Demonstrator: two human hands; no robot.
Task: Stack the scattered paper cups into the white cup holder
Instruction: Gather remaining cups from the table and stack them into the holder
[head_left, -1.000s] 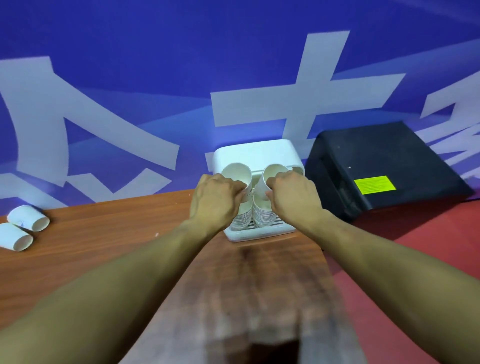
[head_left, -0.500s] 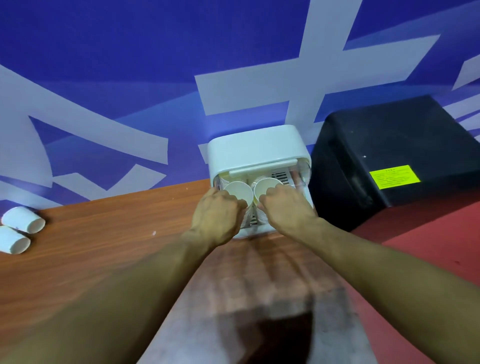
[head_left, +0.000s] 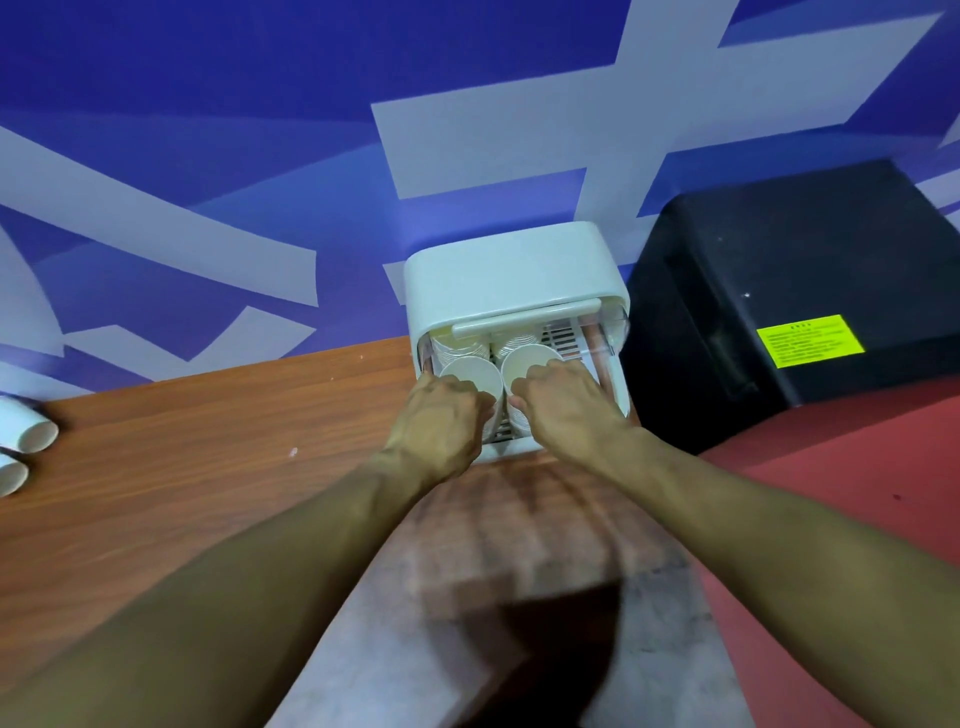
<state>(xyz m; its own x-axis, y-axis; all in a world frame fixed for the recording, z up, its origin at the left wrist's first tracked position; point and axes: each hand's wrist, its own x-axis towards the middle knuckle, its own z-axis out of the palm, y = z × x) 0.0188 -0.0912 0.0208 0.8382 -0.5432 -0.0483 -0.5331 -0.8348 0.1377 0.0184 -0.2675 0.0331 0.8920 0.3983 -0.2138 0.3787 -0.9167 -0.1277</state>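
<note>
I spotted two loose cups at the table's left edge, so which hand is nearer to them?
Left. The left hand grips a cup in the white cup holder, well right of the loose cups; the right hand is farther right, on the neighbouring stack.

cup holder: smooth white plastic | cups: matt paper | table: wood-grain

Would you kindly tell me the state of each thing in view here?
Holder: cover lifted, stacks inside.
Left cup: mouth up, atop a stack.
Left hand: grips that cup.
Right cup: mouth up, atop a stack.
Right hand: grips that cup.
Loose cups: on their sides on the table.
</note>
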